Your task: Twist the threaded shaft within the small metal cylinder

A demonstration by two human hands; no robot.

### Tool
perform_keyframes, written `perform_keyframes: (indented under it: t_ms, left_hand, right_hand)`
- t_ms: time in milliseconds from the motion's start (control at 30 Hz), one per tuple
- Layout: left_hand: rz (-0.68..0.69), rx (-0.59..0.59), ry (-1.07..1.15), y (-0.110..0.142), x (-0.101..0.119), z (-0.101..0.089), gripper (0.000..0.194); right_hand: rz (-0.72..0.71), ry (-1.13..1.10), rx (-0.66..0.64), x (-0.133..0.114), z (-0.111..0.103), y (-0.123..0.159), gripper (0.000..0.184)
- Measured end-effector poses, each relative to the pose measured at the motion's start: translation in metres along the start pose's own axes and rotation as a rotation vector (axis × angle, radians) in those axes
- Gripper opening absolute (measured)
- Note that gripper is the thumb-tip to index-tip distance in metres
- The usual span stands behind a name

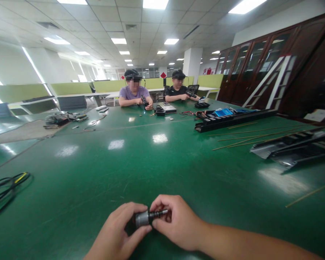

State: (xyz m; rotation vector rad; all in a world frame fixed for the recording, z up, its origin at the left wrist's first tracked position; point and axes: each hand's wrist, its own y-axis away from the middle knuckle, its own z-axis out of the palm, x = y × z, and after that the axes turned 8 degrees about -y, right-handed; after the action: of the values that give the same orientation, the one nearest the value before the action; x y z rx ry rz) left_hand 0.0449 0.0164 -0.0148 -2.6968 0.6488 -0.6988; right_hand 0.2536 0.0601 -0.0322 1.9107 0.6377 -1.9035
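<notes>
Low in the view, close to the near edge of the green table, I hold a small metal part with a grey cylindrical body (142, 219) and a thin dark stepped shaft (157, 213) ending in a bright tip. Its exact kind cannot be made out. My left hand (121, 227) grips the grey body between thumb and fingers. The fingers of my right hand (177, 224) curl around the shaft, the thumb below it and the tip pointing right. The part lies on its side between the two hands, and some right fingertips are hidden behind the shaft.
A black cable (9, 186) lies coiled at left. Black metal channels (295, 148) and thin rods (249, 140) lie at right. Across the green table (141, 162), two people (132, 92) hold drill-like tools. A stepladder (277, 81) stands behind, at right.
</notes>
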Motion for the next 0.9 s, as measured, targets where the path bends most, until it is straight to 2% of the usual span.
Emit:
perform_keyframes:
  t_ms: [167,400,900]
  left_hand:
    - [0.027,0.024,-0.026,-0.0008,0.0014,0.0006,0.025]
    - [0.015,-0.028,-0.051,0.0005,0.0014,0.0017,0.022]
    - [-0.003,-0.016,-0.073,0.0012,0.0027,0.0013,0.021]
  right_hand:
    - [0.019,-0.041,0.001,0.0012,0.0002,-0.0008,0.016]
    - [0.047,-0.065,0.010,-0.0023,0.0004,-0.0019,0.014]
    - [0.053,-0.053,0.019,-0.0024,0.0006,-0.0019,0.014]
